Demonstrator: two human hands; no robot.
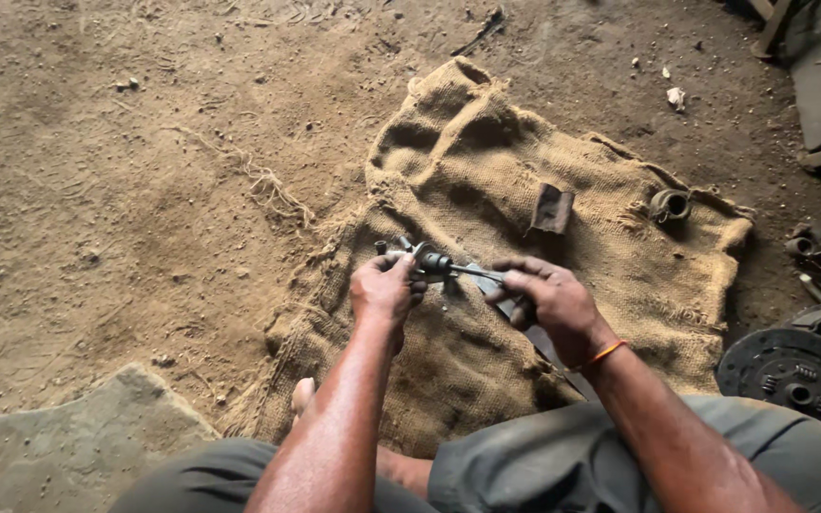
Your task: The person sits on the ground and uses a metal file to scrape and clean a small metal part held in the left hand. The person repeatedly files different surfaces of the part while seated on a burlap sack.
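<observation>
Closest to you are your own knees in grey trousers, with a bare toe (303, 394) poking out just under your left forearm. Up from there, your left hand (384, 291) is curled shut around a small, grimy metal fitting (422, 260), its knobby head sticking out past your thumb. Your right hand (548, 299), orange thread band (605, 353) at the wrist, is closed on the handle end of a slim metal tool (472, 272) whose shaft bridges the gap between your hands and meets the fitting. Both hands hang just above the burlap sack (486, 190), not resting on it.

That fitting looks like solid steel: small but dense, rigid, and probably greasy, so I'd judge it slippery. The thick body is the place to hold it, as you are now, with the narrow end left free. The tool is thin and stiff; a firm fist near its back end suits it.

Beyond your right hand a dark, flat scrap of metal (553, 207) lies on the sack, and farther right a short ring-shaped sleeve (669, 203) sits near the frayed edge. Off your right elbow, a toothed clutch plate (783, 369) rests on the dirt floor (97, 190). Far left of your left hand, loose jute strands (273, 188) trail across the dust.
</observation>
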